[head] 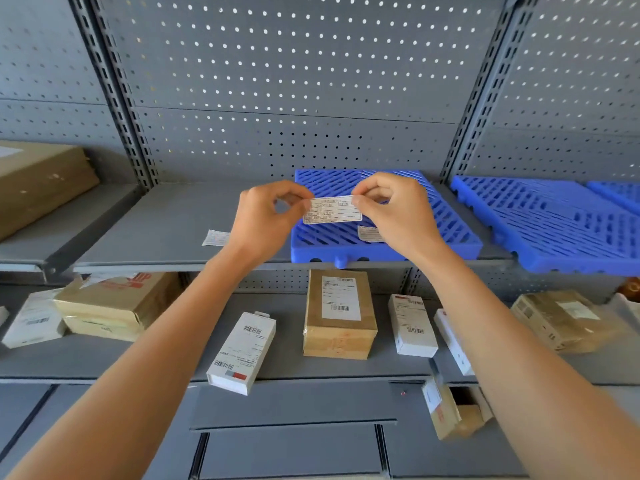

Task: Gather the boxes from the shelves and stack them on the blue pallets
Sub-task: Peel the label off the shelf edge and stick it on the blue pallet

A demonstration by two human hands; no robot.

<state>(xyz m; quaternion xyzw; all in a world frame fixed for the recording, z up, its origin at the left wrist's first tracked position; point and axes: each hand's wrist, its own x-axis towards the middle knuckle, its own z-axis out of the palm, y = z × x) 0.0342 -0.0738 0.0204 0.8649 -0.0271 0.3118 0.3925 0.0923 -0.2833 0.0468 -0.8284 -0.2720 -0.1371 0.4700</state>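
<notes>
STEP label in hand | left hand (pixel 265 216) and right hand (pixel 394 209) each pinch an end of small white printed label (pixel 331 210) | ADVICE keep it taut, press flat onto blue slatted plastic pallet (pixel 450 233) just behind the hands

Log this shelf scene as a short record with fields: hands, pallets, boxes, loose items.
left hand: left hand pinches the left end of a white label
right hand: right hand pinches the label's right end
label position: held above the middle blue pallet
pallets: second blue pallet to the right on the same shelf; neither carries a box
boxes: brown parcel and white box on the shelf below
loose items: paper slip on the upper shelf, left of the hands
</notes>
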